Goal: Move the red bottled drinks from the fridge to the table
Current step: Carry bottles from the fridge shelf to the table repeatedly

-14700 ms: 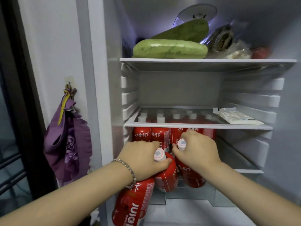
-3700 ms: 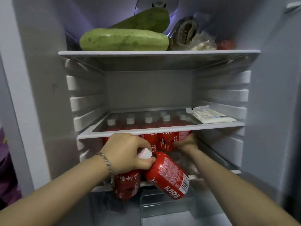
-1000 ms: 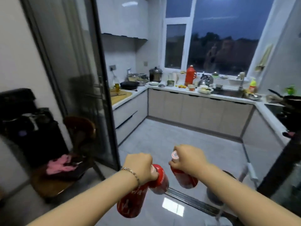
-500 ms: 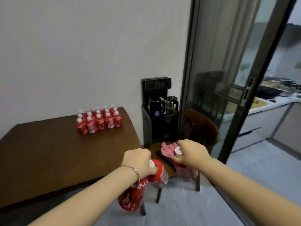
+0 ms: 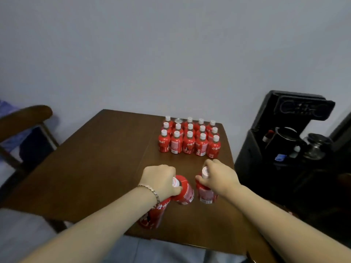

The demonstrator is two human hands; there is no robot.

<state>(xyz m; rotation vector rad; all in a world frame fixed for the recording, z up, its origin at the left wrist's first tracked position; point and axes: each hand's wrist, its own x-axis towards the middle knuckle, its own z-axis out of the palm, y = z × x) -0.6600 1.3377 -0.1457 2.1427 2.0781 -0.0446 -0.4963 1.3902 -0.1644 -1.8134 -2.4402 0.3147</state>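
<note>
At lower centre the left hand (image 5: 161,180) gripped two bottles (image 5: 185,191), the right hand (image 5: 221,177) another bottle (image 5: 206,193), perhaps touching the table (image 5: 91,164); a block of bottles (image 5: 190,138) crowded its upper-right edge, bare wood leftward.

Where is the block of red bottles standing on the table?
Head view: the block of red bottles stands on the table at its far right corner, beside the water dispenser.

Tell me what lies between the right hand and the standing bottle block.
Only bare table separates the right hand from the bottle block, per the head view.
</note>
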